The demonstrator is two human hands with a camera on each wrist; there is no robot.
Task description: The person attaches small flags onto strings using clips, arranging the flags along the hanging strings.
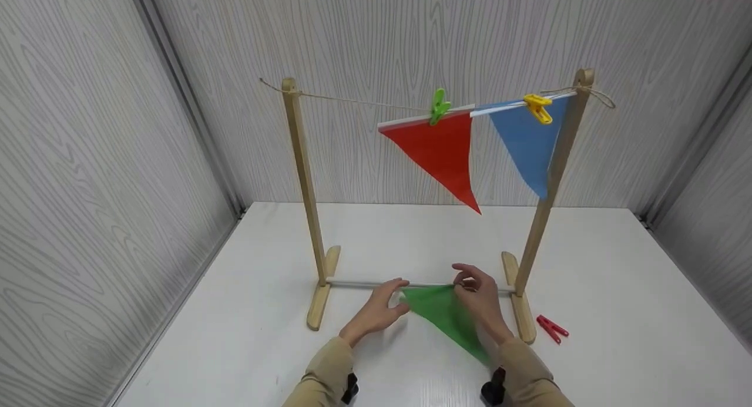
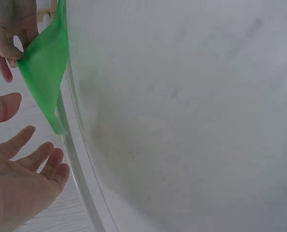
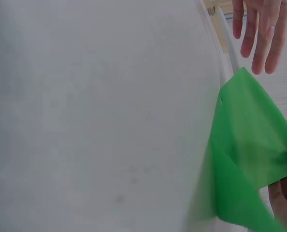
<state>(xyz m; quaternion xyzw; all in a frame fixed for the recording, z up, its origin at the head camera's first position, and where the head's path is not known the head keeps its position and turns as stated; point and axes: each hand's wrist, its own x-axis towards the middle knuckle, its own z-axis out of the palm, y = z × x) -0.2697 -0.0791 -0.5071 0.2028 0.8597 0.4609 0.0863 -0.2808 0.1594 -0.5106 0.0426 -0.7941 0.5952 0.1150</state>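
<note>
A green triangular flag (image 1: 449,316) hangs over the white table in front of the stand. My right hand (image 1: 479,301) pinches its top right corner between thumb and fingers; the right wrist view shows these fingers (image 3: 283,191) at the cloth's edge, partly cut off. By the flag's other top corner is my left hand (image 1: 379,310), fingers spread. In the left wrist view a small gap separates that hand (image 2: 25,183) from the cloth's tip (image 2: 59,128). The flag's lower part folds over in the right wrist view.
A wooden stand (image 1: 304,178) carries a string (image 1: 358,103). On it hang a red flag (image 1: 443,151) with a green clothespin (image 1: 439,106) and a blue flag (image 1: 529,148) with a yellow clothespin (image 1: 538,108). Red clothespins (image 1: 552,328) lie right of the stand's foot.
</note>
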